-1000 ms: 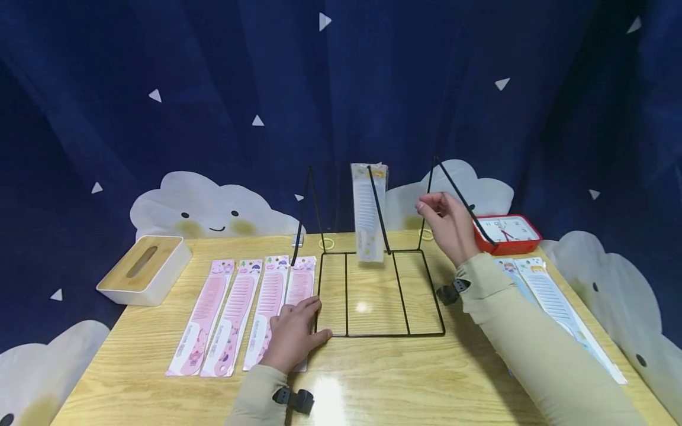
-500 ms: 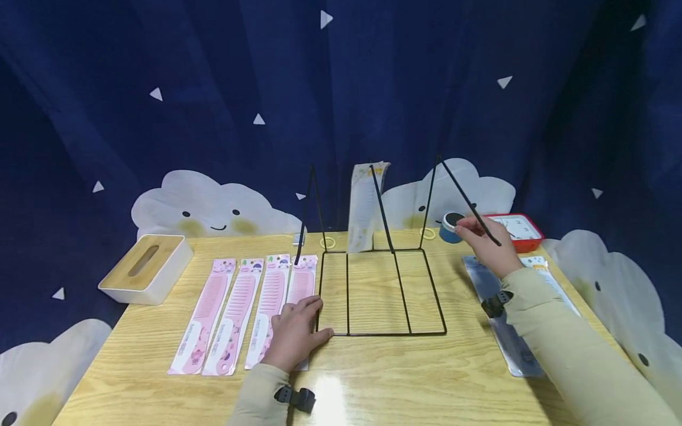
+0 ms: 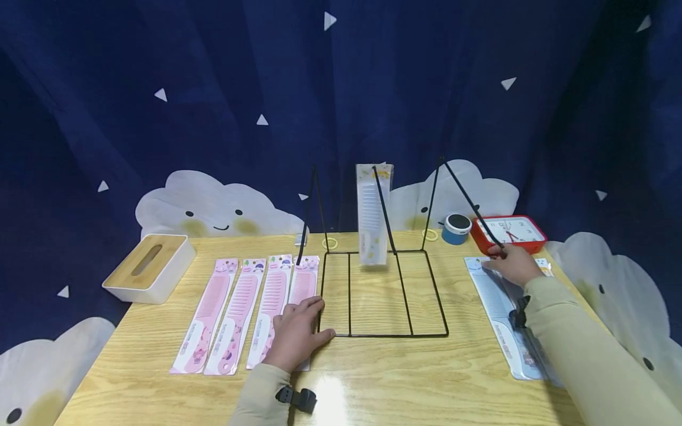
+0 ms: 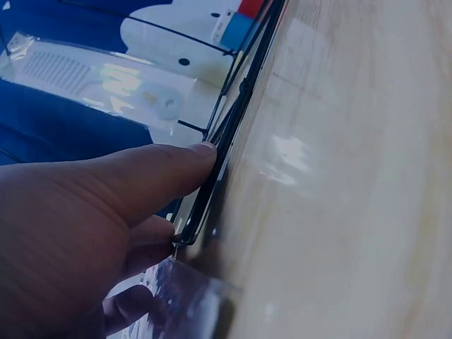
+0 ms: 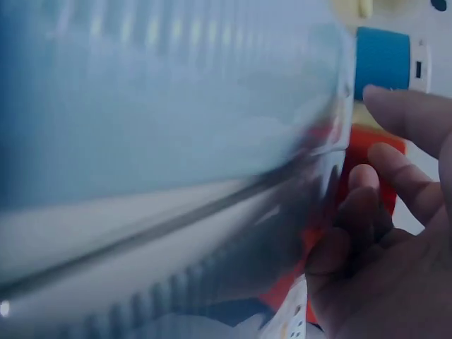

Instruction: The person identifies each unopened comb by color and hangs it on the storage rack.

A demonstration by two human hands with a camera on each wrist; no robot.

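Note:
My left hand is at the front left corner of a black wire display rack; in the left wrist view its thumb presses the wire from above, other fingers underneath. A packaged comb hangs upright from the rack's middle hook. On the right, my right hand reaches over the top end of packaged blue combs lying on the table. In the right wrist view the thumb stands apart from the loosely bent fingers, right at the edge of a clear blue pack. My forearm partly covers these packs.
Several pink comb packs lie in a row on the left, beside a tissue box. Behind the right hand stand a red clock and a blue jar. The rack's long hooks slope forward.
My right hand has moved right and down, from beside the rack past the jar to the blue comb packs. The hanging comb pack has swung. The left hand has stayed in place.

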